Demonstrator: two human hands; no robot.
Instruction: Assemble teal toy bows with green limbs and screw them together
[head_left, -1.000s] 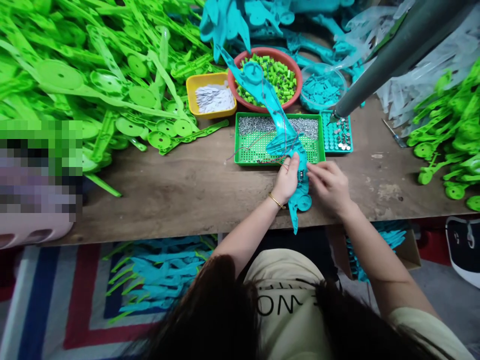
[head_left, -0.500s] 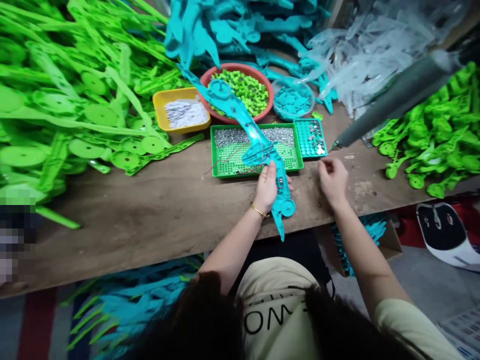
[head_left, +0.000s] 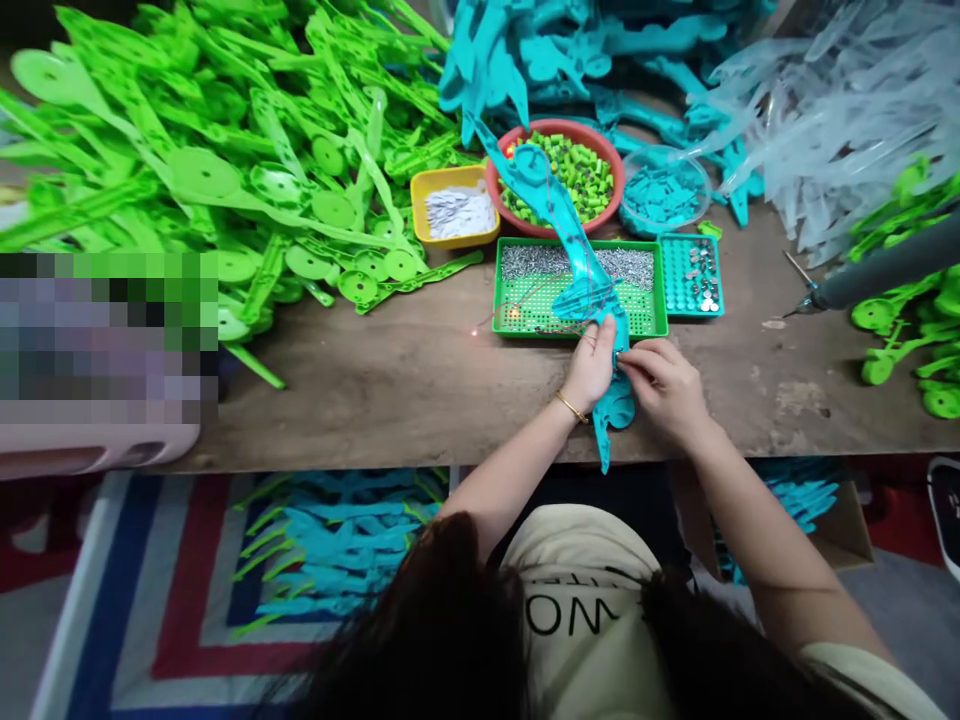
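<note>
Insp.: L hand point(head_left: 591, 368) clamped on blue shell point(head_left: 581, 262) over green tray point(head_left: 501, 328), R hand point(head_left: 670, 385) at its edge, can't tell if pinching; wires point(head_left: 550, 195) in, light point(head_left: 514, 313) lit, approx. midway, open face not yet covered.

Just behind the left hand point(head_left: 592, 370) sits a slim, gold-coloured bangle point(head_left: 572, 407). Well behind the right hand point(head_left: 669, 392) ends the plain short sleeve point(head_left: 855, 662) of a pale cream T-shirt point(head_left: 592, 545), its front printed with large black capital lettering point(head_left: 574, 614), partly covered.
</note>
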